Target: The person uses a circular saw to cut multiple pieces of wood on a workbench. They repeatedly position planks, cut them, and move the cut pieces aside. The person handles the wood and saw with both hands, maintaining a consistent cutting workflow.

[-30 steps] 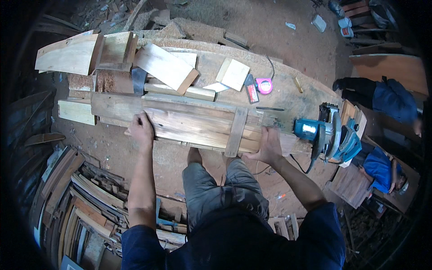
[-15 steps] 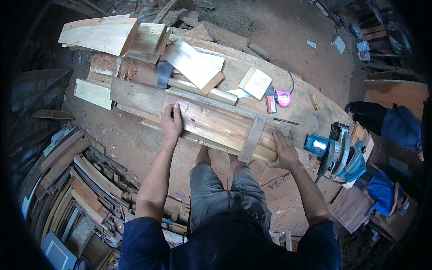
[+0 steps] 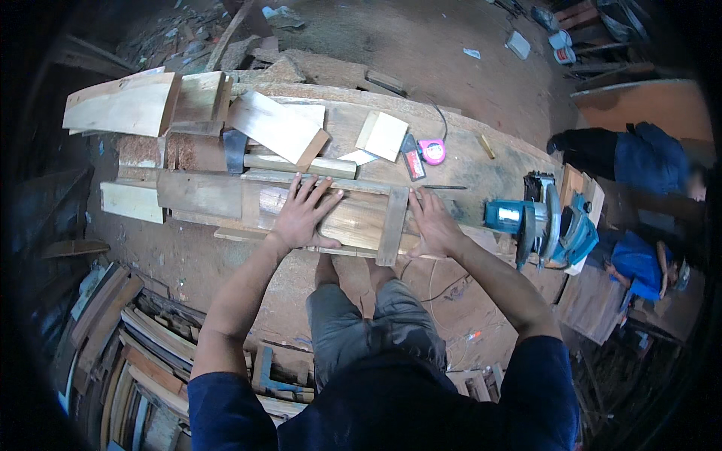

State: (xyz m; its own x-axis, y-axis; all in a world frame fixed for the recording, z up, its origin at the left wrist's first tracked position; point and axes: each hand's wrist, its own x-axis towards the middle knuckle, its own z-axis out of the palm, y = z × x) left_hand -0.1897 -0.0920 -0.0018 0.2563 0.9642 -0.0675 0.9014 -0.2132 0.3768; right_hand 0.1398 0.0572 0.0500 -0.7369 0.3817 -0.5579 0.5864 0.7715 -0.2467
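Note:
A planed wooden board (image 3: 353, 218) lies lengthwise along the near side of the workbench. My left hand (image 3: 304, 216) rests on it with fingers spread, the thumb toward the near edge. Over the board's right end lies my right hand (image 3: 436, 225), its fingers apart and thumb toward the near edge. Between the hands, a short wooden strip (image 3: 392, 227) sits crosswise on the board, close to my right fingers. A dark pencil-like stick (image 3: 445, 187) lies just beyond my right hand.
A teal circular saw (image 3: 541, 219) stands at the bench's right end. Beyond the board lie a pink tape measure (image 3: 432, 151), a white block (image 3: 386, 137) and a pale plank (image 3: 274, 126). Stacked timber (image 3: 120, 105) fills the far left. Two people in blue (image 3: 650, 159) are at right.
My left hand has slid right along the board and spread its fingers flat on it. The right hand now sits closer to the crosswise strip. The whole view has shifted slightly.

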